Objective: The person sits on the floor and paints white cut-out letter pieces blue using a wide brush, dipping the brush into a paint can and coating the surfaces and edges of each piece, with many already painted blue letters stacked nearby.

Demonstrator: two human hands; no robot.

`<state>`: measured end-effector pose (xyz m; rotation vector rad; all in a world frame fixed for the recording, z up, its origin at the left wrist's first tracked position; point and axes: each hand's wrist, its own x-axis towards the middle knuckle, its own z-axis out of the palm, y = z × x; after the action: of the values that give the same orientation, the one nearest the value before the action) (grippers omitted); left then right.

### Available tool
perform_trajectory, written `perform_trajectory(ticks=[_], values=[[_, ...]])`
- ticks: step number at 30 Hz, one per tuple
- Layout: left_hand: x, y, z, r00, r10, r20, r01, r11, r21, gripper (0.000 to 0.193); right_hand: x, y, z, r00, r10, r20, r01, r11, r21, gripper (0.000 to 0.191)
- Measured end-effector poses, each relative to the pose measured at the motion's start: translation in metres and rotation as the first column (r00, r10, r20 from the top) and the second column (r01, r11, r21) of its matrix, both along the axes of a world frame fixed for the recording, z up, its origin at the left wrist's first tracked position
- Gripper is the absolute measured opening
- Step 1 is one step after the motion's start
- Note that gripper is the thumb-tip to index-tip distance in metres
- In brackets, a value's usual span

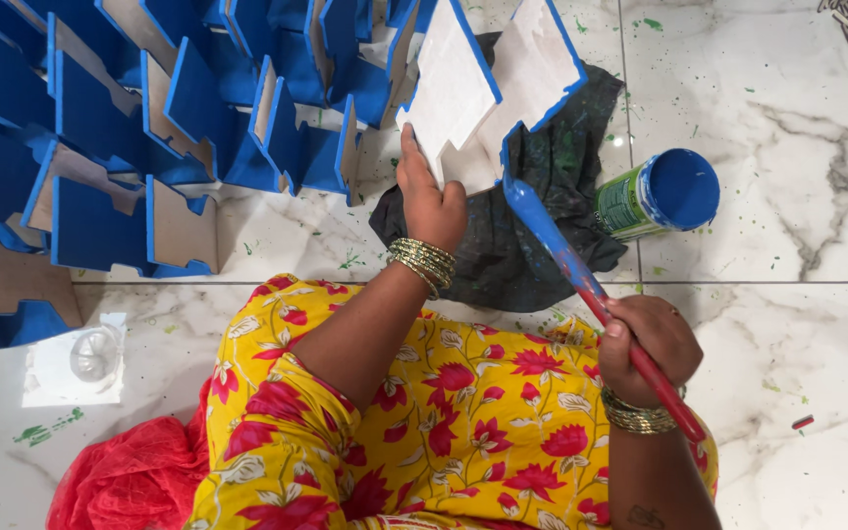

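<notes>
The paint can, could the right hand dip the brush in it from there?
Probably yes. The paint can lies on the floor just beyond the right hand, its open mouth facing out, with nothing between them. The brush is at the white board now, which the left hand holds.

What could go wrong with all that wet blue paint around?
The open paint can lies on its side on the bare marble floor, so paint might spill out. The left hand grips the white board near its blue edges, so fingers may smudge them. The loaded paintbrush in the right hand hangs above the dark cloth and close to the yellow flowered dress, so it could drip there.
</notes>
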<state>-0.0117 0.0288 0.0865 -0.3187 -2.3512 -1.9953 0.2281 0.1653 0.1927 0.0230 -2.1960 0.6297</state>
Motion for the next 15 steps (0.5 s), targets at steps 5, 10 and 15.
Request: perform_trajectory(ticks=[5, 10, 15], values=[[0.0007, -0.0001, -0.0008, 1.0, 0.015, 0.012, -0.016, 0.999, 0.034, 0.094, 0.0024, 0.0005, 0.0012, 0.998, -0.039, -0.051, 0.038, 0.999, -0.008, 0.014], [-0.0004, -0.0005, -0.0027, 0.999, 0.023, -0.036, -0.022, 1.0, 0.011, 0.094, -0.0009, -0.0007, 0.0003, 0.999, 0.018, 0.043, -0.017, 0.999, -0.032, 0.014], [-0.0024, 0.0016, -0.0074, 0.999, 0.036, 0.019, -0.036, 0.999, 0.028, 0.094, 0.0003, -0.0024, 0.0034, 0.998, -0.003, -0.056, 0.002, 1.0, -0.001, 0.012]])
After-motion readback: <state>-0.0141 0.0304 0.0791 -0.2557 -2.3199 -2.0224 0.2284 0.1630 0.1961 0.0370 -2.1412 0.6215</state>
